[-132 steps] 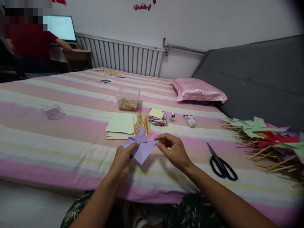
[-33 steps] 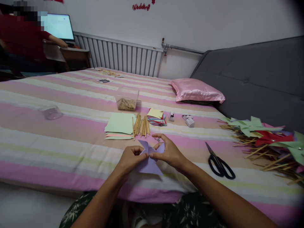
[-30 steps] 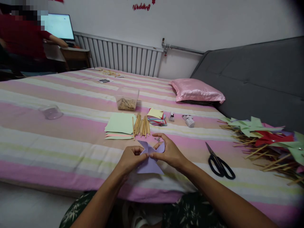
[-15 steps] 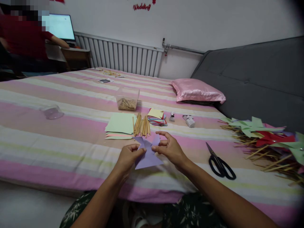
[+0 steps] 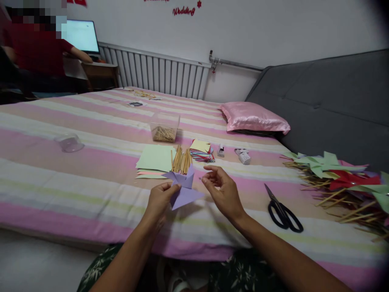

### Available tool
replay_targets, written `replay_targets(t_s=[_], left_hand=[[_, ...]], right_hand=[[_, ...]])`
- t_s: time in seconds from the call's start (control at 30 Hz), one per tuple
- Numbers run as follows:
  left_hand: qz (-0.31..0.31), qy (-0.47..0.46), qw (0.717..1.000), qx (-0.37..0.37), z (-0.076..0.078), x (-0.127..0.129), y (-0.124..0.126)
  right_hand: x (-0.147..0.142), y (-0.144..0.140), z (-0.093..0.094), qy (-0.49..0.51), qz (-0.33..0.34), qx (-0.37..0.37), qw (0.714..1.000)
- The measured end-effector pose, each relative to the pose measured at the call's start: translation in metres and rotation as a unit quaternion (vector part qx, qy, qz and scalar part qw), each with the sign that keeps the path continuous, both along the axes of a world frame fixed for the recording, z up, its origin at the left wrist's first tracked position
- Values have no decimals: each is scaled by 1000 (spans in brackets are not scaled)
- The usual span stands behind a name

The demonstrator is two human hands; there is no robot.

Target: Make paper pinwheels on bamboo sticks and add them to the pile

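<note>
Striped bed [image 5: 75, 162] fills the frame; grey headboard [image 5: 328, 105] at right. Pinwheels [image 5: 340, 178] heaped at right edge. Green sheets [image 5: 154, 159] and sticks [image 5: 181, 159] at centre. Scissors [image 5: 284, 211] lower right. Left hand [image 5: 158, 201], centre, pinches purple paper [image 5: 182, 190] between thumb and fingers. Right hand [image 5: 224, 192] beside it, fingers loosely curled, apparently pinching something too small to identify.

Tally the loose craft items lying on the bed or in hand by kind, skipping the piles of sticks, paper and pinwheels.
purple folded paper, in the left hand: 1
black scissors: 1
clear tub of sticks: 1
clear lid: 1
pink pillow: 1
Total: 5
</note>
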State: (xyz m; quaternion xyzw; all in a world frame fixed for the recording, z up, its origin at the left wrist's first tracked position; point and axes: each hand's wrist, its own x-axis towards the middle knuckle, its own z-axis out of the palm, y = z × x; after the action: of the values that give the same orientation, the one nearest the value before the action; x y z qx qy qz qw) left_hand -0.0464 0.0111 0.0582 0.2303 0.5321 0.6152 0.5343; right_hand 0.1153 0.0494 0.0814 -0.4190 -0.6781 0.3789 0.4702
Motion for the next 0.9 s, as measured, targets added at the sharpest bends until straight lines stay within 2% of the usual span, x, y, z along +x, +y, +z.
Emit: replay_targets(t_s=[0.07, 0.2, 0.27, 0.43, 0.67, 0.9], left_hand=[[24, -11, 1000, -3, 0, -2, 1], [35, -52, 998, 5, 1, -3, 0], [26, -65, 997, 14, 2, -2, 0], [7, -75, 997, 26, 1, -1, 1], [22, -65, 997, 38, 0, -1, 1], [72, 43, 995, 57, -2, 4, 0]], right_hand=[[-1, -7, 4, -33, 22, 14, 999], [-6, -19, -1, -94, 168, -42, 980], [-10, -20, -7, -104, 197, -45, 974], [-19, -18, -18, -46, 171, -71, 982], [-23, -20, -17, 38, 139, -154, 978], [-26, -17, -19, 81, 76, -231, 967]])
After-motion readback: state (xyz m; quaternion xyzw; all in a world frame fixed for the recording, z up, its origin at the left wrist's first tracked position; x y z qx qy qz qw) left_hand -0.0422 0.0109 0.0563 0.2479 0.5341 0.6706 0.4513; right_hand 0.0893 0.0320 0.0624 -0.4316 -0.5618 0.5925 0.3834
